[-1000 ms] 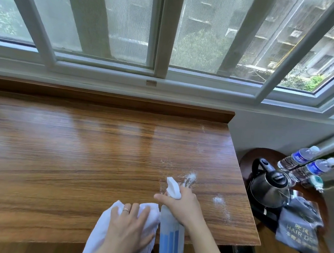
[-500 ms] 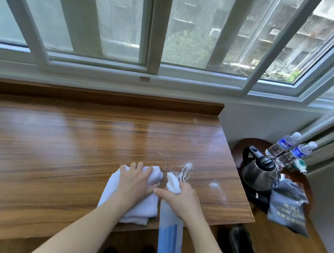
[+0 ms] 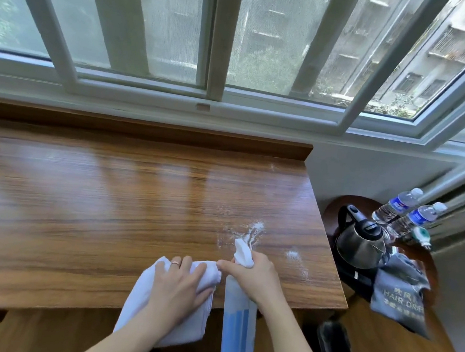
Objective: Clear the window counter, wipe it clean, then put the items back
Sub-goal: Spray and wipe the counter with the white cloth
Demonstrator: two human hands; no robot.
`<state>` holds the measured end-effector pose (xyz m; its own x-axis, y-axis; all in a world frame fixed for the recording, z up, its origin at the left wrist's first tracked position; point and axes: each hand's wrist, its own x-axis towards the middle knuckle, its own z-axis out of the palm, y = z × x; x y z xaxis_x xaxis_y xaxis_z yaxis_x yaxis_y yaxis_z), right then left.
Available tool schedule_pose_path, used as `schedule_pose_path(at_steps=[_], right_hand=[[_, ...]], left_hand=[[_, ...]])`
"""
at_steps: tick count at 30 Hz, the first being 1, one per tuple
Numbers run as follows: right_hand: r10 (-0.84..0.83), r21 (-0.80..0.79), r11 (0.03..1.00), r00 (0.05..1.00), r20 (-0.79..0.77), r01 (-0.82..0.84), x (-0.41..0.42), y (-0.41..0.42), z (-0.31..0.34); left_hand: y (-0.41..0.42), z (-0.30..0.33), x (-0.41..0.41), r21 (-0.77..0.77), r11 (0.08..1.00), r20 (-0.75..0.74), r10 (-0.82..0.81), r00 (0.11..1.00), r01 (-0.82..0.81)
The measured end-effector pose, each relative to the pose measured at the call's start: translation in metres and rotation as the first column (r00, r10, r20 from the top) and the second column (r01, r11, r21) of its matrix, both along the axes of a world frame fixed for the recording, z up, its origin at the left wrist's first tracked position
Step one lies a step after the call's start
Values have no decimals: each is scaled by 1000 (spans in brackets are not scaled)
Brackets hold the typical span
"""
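The wooden window counter point(image 3: 109, 206) runs under the window. White foam spots point(image 3: 254, 230) lie on its right part. My left hand point(image 3: 179, 287) presses flat on a white cloth point(image 3: 142, 303) at the counter's front edge; part of the cloth hangs over that edge. My right hand point(image 3: 254, 277) grips the neck of a blue spray bottle point(image 3: 238, 326), whose white nozzle points toward the foam. The two hands are almost touching.
A round dark side table point(image 3: 336, 211) stands to the right of the counter. It bears a steel kettle point(image 3: 361, 242), two water bottles point(image 3: 409, 215) and a grey hair dryer bag point(image 3: 398, 299). A black brush-like thing point(image 3: 336, 350) lies on the floor below.
My left hand slid the cloth forward onto the counter and then back a little toward the front edge. The right hand keeps its grip on the spray bottle near the foam.
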<state>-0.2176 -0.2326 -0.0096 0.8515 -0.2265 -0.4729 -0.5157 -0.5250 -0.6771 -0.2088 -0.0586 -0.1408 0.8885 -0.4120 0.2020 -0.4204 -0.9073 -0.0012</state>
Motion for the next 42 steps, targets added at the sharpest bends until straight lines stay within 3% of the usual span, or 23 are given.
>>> schedule_pose_path(at_steps=[8, 14, 29, 42], right_hand=[[148, -12, 989, 989, -1, -148, -5, -31, -8], [181, -2, 983, 983, -17, -181, -3, -49, -13], [296, -5, 955, 953, -62, -297, 16, -74, -23], [247, 14, 969, 967, -63, -246, 21, -77, -15]], left_hand=[[-18, 7, 61, 6, 993, 36, 119, 992, -119], [-33, 13, 93, 29, 968, -25, 250, 968, -249], [-48, -5, -33, -27, 980, 77, 201, 977, -199], [-18, 6, 115, -34, 922, -35, 384, 923, -385]])
